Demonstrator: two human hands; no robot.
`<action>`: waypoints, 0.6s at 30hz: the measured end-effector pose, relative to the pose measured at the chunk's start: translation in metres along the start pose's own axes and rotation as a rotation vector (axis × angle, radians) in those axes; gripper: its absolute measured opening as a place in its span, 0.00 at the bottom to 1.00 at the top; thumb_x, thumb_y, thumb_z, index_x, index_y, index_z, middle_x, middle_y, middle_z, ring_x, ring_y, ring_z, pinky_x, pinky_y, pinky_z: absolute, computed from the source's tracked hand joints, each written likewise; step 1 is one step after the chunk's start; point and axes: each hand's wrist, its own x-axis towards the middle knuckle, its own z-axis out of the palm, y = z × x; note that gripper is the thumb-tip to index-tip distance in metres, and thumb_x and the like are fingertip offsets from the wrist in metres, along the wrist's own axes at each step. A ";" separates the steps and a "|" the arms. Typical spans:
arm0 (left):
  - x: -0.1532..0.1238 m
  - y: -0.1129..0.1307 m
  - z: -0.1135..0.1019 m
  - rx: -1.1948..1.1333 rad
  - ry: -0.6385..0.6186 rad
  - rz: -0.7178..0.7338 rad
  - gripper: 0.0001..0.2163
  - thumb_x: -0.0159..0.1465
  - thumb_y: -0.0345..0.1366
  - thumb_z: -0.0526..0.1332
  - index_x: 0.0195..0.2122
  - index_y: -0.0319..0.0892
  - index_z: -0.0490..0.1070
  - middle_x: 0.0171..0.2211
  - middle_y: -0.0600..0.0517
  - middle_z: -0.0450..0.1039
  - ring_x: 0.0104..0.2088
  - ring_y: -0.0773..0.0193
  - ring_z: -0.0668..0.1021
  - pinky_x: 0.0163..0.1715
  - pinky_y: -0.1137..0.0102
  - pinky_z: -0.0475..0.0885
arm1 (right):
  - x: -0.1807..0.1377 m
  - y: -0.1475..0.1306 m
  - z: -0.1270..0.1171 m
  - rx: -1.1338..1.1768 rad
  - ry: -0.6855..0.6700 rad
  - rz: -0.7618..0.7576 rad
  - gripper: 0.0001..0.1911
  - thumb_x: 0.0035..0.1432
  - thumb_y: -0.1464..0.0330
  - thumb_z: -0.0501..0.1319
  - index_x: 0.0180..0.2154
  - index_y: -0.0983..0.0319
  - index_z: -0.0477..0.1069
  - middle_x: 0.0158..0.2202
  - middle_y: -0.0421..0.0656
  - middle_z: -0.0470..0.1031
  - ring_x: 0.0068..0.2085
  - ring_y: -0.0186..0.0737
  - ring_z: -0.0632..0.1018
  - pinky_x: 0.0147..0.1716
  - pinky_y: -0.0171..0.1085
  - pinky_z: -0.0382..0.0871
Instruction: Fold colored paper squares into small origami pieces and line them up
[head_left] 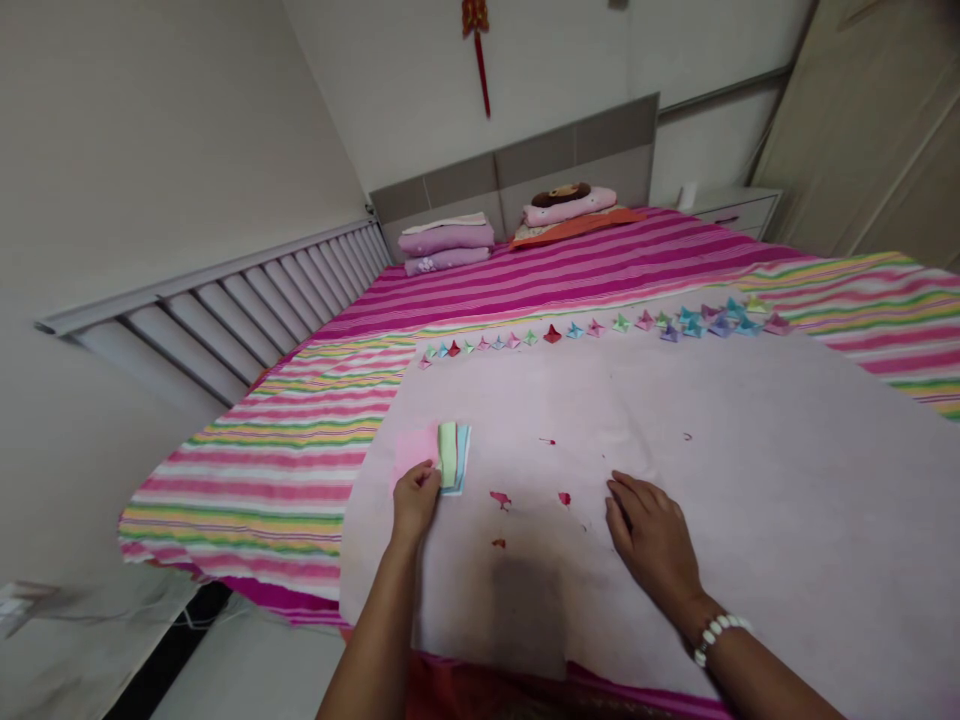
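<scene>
My left hand point(416, 500) is closed at the lower edge of a small stack of coloured paper, thumb and finger pinching where the pink sheet point(415, 447) meets the others. A light green sheet point(448, 453) lies on top, with blue paper point(462, 460) and white showing beneath it. On the pale cloth point(600, 400), my right hand point(654, 535) rests with fingers stretched out, holding nothing. Between the hands are small red patches point(501, 499), which may be marks or scraps. Along the far side runs a row of folded paper pieces point(552, 334) in several colours.
The pale cloth covers part of a bed with a striped sheet point(255, 490). Folded bedding point(448, 240) and pillows point(570, 205) sit by the headboard point(577, 145). A slatted rail point(247, 290) stands along the left, and a white bedside cabinet point(739, 208) at the back right.
</scene>
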 end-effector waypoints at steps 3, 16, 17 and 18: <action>-0.004 0.003 -0.003 0.025 0.016 0.047 0.08 0.54 0.38 0.59 0.21 0.41 0.72 0.44 0.43 0.77 0.45 0.53 0.77 0.49 0.60 0.68 | 0.000 0.000 0.000 0.003 -0.002 0.003 0.15 0.62 0.67 0.51 0.43 0.65 0.73 0.45 0.53 0.77 0.47 0.52 0.73 0.43 0.49 0.66; -0.030 0.008 -0.003 0.035 -0.052 0.230 0.04 0.54 0.35 0.59 0.24 0.43 0.70 0.52 0.41 0.72 0.55 0.51 0.71 0.51 0.59 0.67 | 0.028 -0.041 0.000 0.635 -0.112 0.288 0.12 0.56 0.63 0.58 0.38 0.61 0.75 0.39 0.49 0.78 0.40 0.49 0.75 0.42 0.47 0.68; -0.031 0.008 -0.004 0.034 -0.054 0.234 0.04 0.54 0.35 0.59 0.24 0.43 0.70 0.53 0.41 0.72 0.56 0.51 0.70 0.51 0.59 0.67 | 0.035 -0.053 0.004 0.813 -0.199 0.382 0.11 0.54 0.61 0.60 0.36 0.60 0.75 0.35 0.47 0.78 0.36 0.46 0.76 0.38 0.44 0.69; -0.032 0.008 -0.004 0.033 -0.057 0.237 0.04 0.54 0.35 0.59 0.24 0.43 0.70 0.53 0.42 0.71 0.56 0.51 0.70 0.51 0.59 0.66 | 0.043 -0.064 0.009 1.002 -0.305 0.494 0.11 0.51 0.60 0.62 0.34 0.60 0.75 0.32 0.45 0.78 0.33 0.44 0.76 0.35 0.42 0.70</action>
